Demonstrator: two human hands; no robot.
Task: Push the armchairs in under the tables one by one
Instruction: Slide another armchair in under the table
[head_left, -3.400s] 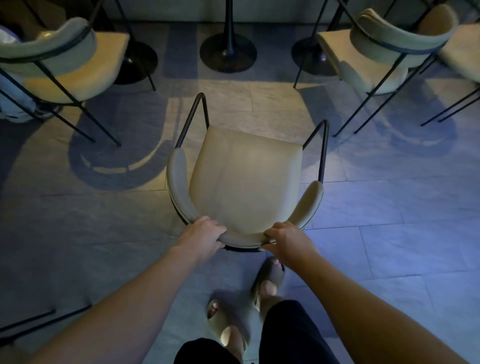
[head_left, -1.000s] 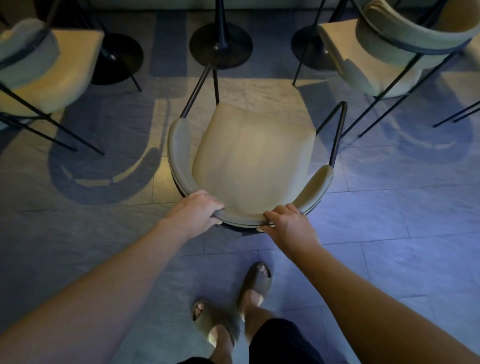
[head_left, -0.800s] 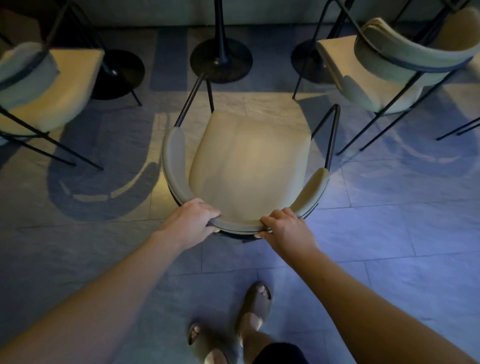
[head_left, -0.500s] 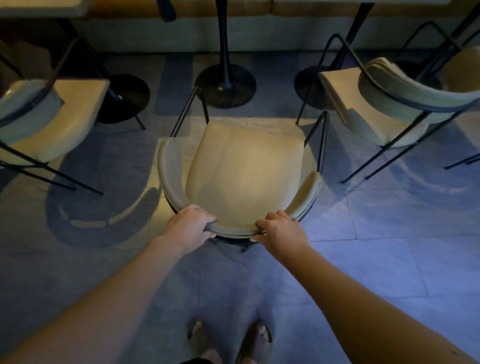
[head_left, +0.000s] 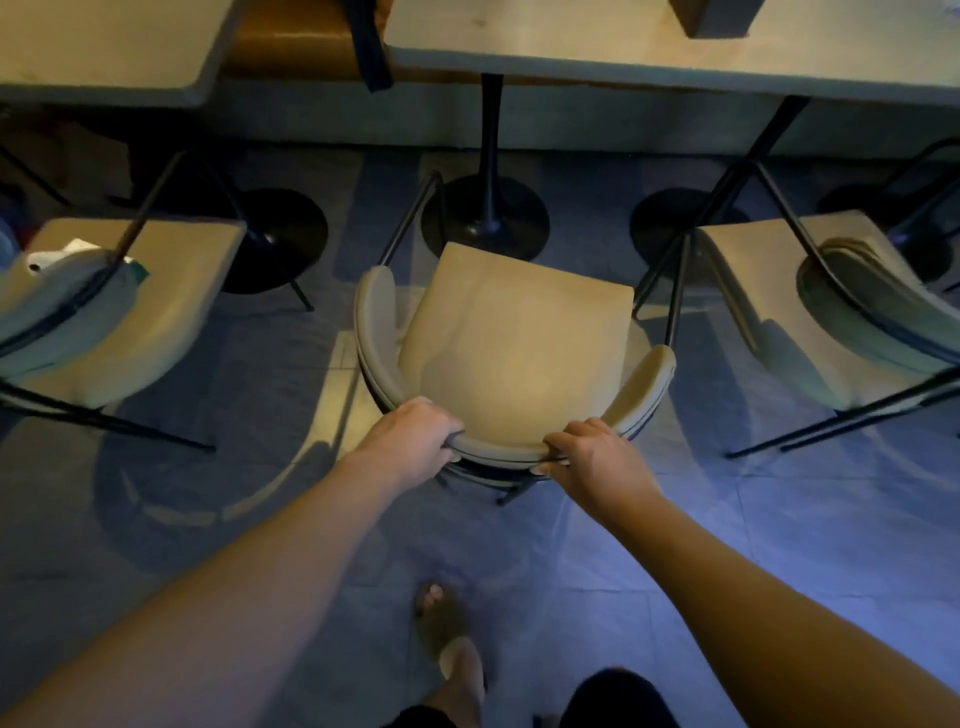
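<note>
A beige armchair (head_left: 514, 343) with a curved backrest and black metal legs stands in front of me, seat facing the pale table (head_left: 649, 57) ahead. My left hand (head_left: 410, 441) grips the left part of its backrest, and my right hand (head_left: 592, 454) grips the right part. The seat's front edge sits just short of the table's black pedestal base (head_left: 485, 218). The chair's rear legs are mostly hidden under the seat.
Another armchair (head_left: 124, 312) stands on the left before a second table (head_left: 104, 57), with a white item on it. A third armchair (head_left: 831, 306) stands on the right, angled. More black pedestal bases (head_left: 280, 239) sit on the tiled floor. My sandalled foot (head_left: 447, 639) is below.
The armchair has slid forward toward the table's pedestal with both hands still on its backrest. I have stepped after it, and the tabletops have come into view.
</note>
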